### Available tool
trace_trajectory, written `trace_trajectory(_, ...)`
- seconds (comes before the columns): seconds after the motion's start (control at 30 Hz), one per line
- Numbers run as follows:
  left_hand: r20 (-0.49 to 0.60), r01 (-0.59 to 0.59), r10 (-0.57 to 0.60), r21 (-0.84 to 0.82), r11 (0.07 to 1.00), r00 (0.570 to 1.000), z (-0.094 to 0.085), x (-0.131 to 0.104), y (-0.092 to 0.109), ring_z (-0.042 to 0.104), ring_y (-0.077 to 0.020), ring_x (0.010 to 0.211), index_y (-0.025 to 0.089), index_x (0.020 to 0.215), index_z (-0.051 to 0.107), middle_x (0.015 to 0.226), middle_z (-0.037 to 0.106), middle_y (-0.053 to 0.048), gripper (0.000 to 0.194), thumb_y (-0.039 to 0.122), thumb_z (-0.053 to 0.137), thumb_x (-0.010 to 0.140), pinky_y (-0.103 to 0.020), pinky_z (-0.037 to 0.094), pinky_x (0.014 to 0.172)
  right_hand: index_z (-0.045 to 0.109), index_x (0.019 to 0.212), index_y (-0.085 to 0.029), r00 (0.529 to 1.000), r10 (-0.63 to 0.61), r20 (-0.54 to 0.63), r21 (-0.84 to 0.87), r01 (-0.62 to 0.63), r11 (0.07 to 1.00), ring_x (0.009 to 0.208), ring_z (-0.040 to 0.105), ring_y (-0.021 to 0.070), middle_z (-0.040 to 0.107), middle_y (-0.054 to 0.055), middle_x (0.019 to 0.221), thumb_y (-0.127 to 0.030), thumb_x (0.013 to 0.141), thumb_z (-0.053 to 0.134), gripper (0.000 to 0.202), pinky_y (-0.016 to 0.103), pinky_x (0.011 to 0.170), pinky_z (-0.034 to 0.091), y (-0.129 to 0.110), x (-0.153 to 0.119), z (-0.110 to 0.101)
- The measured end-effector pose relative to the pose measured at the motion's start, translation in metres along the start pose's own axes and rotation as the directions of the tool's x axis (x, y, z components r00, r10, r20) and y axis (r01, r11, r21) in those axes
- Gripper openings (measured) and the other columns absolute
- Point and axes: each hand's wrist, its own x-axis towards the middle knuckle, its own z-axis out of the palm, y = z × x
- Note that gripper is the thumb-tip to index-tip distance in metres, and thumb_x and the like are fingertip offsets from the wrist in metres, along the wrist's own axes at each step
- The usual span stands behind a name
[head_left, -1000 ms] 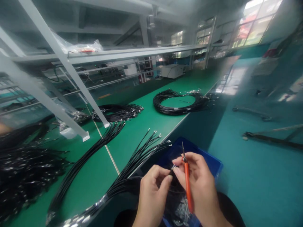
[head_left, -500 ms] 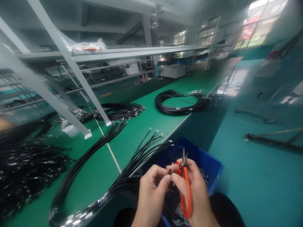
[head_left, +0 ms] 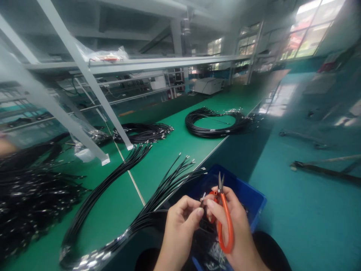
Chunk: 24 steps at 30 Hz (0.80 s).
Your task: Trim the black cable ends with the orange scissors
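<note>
My left hand (head_left: 183, 222) pinches the end of a thin black cable (head_left: 202, 203) between thumb and forefinger, its pale tip pointing up. Beside it, my right hand (head_left: 232, 218) is wrapped around red-handled scissors (head_left: 229, 229), whose short metal blades stick upward, slightly parted. The right thumb and forefinger are close to the cable end; whether they touch it I cannot tell. Both hands are over a blue bin (head_left: 255, 203) holding small pale and clear pieces. A looped bundle of black cables (head_left: 96, 195) lies to the left, its run passing behind my left hand.
On the green table (head_left: 158, 162) lie another cable coil (head_left: 208, 131) farther off, a second bundle (head_left: 141, 131) behind the shelf legs, and a large dark cable heap (head_left: 34, 203) at left. A white metal shelf frame (head_left: 93, 90) rises from the table. A person's blurred hand shows at the far left edge.
My right hand has drawn slightly right, away from my left fingertips, and the scissors have tilted a little. More of the cable's pale tip and the bin's contents show.
</note>
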Motion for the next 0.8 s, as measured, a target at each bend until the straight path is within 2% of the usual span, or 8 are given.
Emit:
trace_trajectory(0.1, -0.032, -0.018, 0.023, 0.141, 0.990, 0.999, 0.000, 0.000, -0.001, 0.053, -0.0115, 0.057, 0.015, 0.072, 0.064, 0.067, 0.063, -0.001, 0.011, 0.024, 0.063, 0.077, -0.020, 0.040, 0.053, 0.053, 0.094, -0.024, 0.987, -0.140, -0.078, -0.217, 0.121, 0.969, 0.066, 0.061, 0.0152, 0.065, -0.001, 0.074, -0.027, 0.068, 0.073, 0.033, 0.023, 0.061, 0.049, 0.006, 0.002, -0.004)
trace_trajectory(0.17, -0.034, -0.051, 0.061, 0.242, 0.969, 0.998, 0.001, -0.001, -0.002, 0.056, -0.0145, 0.064, 0.015, 0.074, 0.065, 0.071, 0.064, -0.003, 0.010, 0.023, 0.060, 0.078, -0.022, 0.042, 0.058, 0.055, 0.093, -0.025, 0.947, -0.313, -0.077, -0.431, 0.252, 0.866, 0.068, 0.063, 0.0177, 0.066, 0.000, 0.077, -0.024, 0.071, 0.069, 0.027, 0.026, 0.062, 0.051, 0.010, 0.002, -0.007)
trace_trajectory(0.27, -0.033, -0.112, 0.128, 0.314, 0.943, 0.991, 0.003, -0.001, -0.005, 0.058, -0.0161, 0.066, 0.016, 0.072, 0.064, 0.071, 0.062, -0.002, 0.009, 0.018, 0.058, 0.078, -0.023, 0.043, 0.061, 0.057, 0.094, -0.027, 0.802, -0.582, 0.132, -0.677, 0.502, 0.538, 0.064, 0.062, 0.0171, 0.066, 0.000, 0.080, -0.015, 0.074, 0.061, 0.024, 0.025, 0.058, 0.050, 0.010, -0.004, -0.011)
trace_trajectory(0.33, -0.044, -0.111, 0.130, 0.293, 0.949, 0.991, 0.003, 0.000, -0.005, 0.057, -0.0158, 0.065, 0.017, 0.069, 0.063, 0.070, 0.061, -0.001, 0.009, 0.014, 0.057, 0.076, -0.023, 0.043, 0.060, 0.057, 0.092, -0.028, 0.737, -0.596, 0.318, -0.660, 0.624, 0.420, 0.060, 0.060, 0.0160, 0.065, -0.002, 0.078, -0.009, 0.073, 0.055, 0.028, 0.025, 0.057, 0.048, 0.007, -0.011, -0.010)
trace_trajectory(0.43, -0.057, -0.043, 0.055, 0.195, 0.980, 0.997, 0.000, 0.002, -0.003, 0.056, -0.0148, 0.062, 0.016, 0.071, 0.063, 0.068, 0.060, -0.001, 0.006, 0.016, 0.058, 0.076, -0.022, 0.042, 0.056, 0.057, 0.090, -0.029, 0.807, -0.425, 0.409, -0.545, 0.590, 0.596, 0.061, 0.060, 0.0158, 0.064, -0.003, 0.076, -0.008, 0.069, 0.055, 0.030, 0.024, 0.054, 0.046, 0.000, -0.020, -0.010)
trace_trajectory(0.57, -0.048, -0.010, 0.014, 0.080, 0.997, 0.999, -0.007, 0.005, -0.001, 0.051, -0.0112, 0.057, 0.015, 0.075, 0.064, 0.066, 0.059, 0.001, 0.009, 0.023, 0.061, 0.077, -0.020, 0.039, 0.055, 0.055, 0.090, -0.027, 0.951, -0.143, 0.275, -0.417, 0.252, 0.873, 0.070, 0.063, 0.0156, 0.067, -0.002, 0.078, -0.010, 0.066, 0.062, 0.030, 0.022, 0.060, 0.048, -0.005, -0.017, -0.018)
trace_trajectory(0.67, -0.047, 0.001, 0.003, 0.074, 0.997, 0.999, -0.010, 0.006, -0.002, 0.045, -0.0088, 0.053, 0.014, 0.075, 0.063, 0.064, 0.057, 0.002, 0.010, 0.025, 0.063, 0.076, -0.019, 0.036, 0.052, 0.055, 0.087, -0.024, 0.977, -0.044, 0.207, -0.322, 0.110, 0.940, 0.061, 0.061, 0.0127, 0.067, -0.002, 0.070, -0.016, 0.066, 0.067, 0.025, 0.021, 0.059, 0.047, -0.007, -0.009, -0.023)
trace_trajectory(0.8, -0.038, -0.037, 0.044, 0.167, 0.985, 0.998, -0.005, 0.004, -0.003, 0.047, -0.0102, 0.058, 0.016, 0.072, 0.061, 0.068, 0.058, 0.001, 0.009, 0.023, 0.063, 0.076, -0.020, 0.038, 0.056, 0.053, 0.091, -0.023, 0.995, -0.088, 0.036, -0.297, 0.094, 0.950, 0.069, 0.060, 0.0140, 0.066, -0.002, 0.072, -0.026, 0.068, 0.072, 0.030, 0.022, 0.064, 0.048, -0.010, -0.005, -0.019)
